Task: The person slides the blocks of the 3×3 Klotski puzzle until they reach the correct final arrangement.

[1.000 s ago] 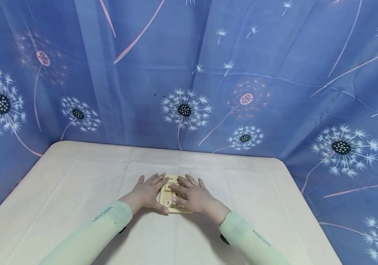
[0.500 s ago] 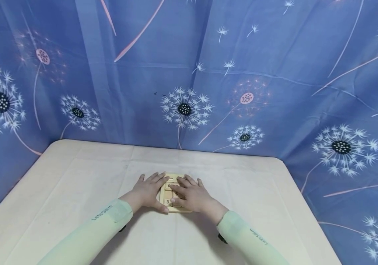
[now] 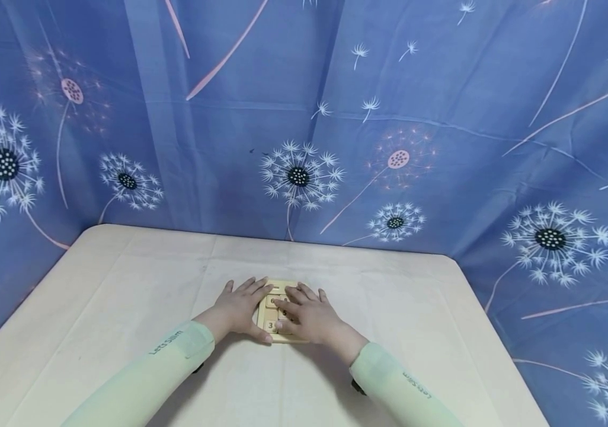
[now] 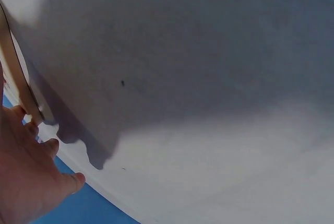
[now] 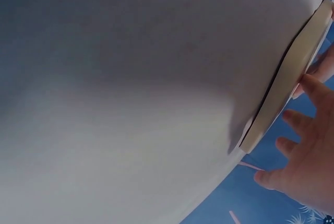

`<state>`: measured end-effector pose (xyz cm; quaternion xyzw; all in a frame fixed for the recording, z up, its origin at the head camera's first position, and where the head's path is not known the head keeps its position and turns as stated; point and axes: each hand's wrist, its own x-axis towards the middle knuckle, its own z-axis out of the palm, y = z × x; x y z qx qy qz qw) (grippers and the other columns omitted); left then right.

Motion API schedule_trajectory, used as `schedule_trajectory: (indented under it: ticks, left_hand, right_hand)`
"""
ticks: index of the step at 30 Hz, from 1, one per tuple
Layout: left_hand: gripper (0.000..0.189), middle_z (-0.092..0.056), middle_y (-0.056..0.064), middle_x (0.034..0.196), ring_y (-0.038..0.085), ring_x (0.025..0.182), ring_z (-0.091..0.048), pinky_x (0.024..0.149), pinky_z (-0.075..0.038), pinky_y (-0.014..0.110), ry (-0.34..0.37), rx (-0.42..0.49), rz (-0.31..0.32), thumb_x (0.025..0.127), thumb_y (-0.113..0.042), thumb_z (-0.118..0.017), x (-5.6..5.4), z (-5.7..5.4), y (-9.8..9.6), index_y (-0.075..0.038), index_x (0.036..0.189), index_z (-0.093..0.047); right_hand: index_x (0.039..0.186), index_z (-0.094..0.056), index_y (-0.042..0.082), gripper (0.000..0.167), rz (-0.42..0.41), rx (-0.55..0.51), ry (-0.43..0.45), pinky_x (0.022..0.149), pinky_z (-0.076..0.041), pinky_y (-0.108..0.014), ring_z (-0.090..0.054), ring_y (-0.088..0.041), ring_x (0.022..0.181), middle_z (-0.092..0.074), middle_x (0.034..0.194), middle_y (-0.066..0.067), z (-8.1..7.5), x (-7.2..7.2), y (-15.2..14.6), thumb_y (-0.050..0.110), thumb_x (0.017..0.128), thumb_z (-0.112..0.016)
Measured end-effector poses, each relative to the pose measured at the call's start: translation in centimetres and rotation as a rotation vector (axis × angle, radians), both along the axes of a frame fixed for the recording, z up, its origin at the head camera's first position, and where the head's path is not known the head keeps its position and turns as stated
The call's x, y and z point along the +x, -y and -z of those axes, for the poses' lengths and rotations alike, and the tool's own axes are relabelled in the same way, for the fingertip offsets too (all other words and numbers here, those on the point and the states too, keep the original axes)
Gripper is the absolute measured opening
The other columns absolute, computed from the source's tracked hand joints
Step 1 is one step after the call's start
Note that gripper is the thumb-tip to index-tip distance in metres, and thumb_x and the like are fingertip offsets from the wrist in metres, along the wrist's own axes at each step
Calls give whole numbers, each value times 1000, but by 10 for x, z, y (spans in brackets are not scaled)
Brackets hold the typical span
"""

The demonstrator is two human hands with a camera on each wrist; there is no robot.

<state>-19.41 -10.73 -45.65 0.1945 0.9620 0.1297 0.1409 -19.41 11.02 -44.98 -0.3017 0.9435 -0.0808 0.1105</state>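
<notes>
A wooden sliding number puzzle (image 3: 287, 340) lies flat on the table between my hands. Tiles marked 6 (image 3: 272, 301), 5 (image 3: 285, 313) and 3 (image 3: 270, 325) show; a gap separates the 6 and the 3. My left hand (image 3: 237, 309) rests along the puzzle's left edge, its thumb at the near left corner and its fingertips by the far end. Over the right side spreads my right hand (image 3: 314, 317), fingers extended onto the tiles and hiding several. In the wrist views the puzzle's side edge (image 5: 284, 85) appears beside the outstretched fingers.
The pale table (image 3: 138, 284) has rounded far corners. Behind it and along both sides hangs a blue curtain (image 3: 218, 148) printed with dandelions. Both forearms, in light green sleeves (image 3: 144, 370), reach in from the near side.
The hands and the puzzle stay almost where they were. The right fingers shift only very slightly over the tiles; the head view drifts a little.
</notes>
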Motion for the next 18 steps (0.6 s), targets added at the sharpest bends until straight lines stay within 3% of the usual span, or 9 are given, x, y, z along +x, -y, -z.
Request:
schedule_trajectory:
  ticks: [18]
  left_hand:
    - [122, -28, 11, 171, 38, 158, -26, 124, -20, 73, -31, 0, 10, 65, -70, -84, 1, -1, 0, -10, 160, -35]
  right_hand:
    - [152, -50, 32, 60, -11, 14, -4, 124, -23, -72, -27, -35, 158, -35, 168, -5, 3, 7, -3, 61, 100, -51]
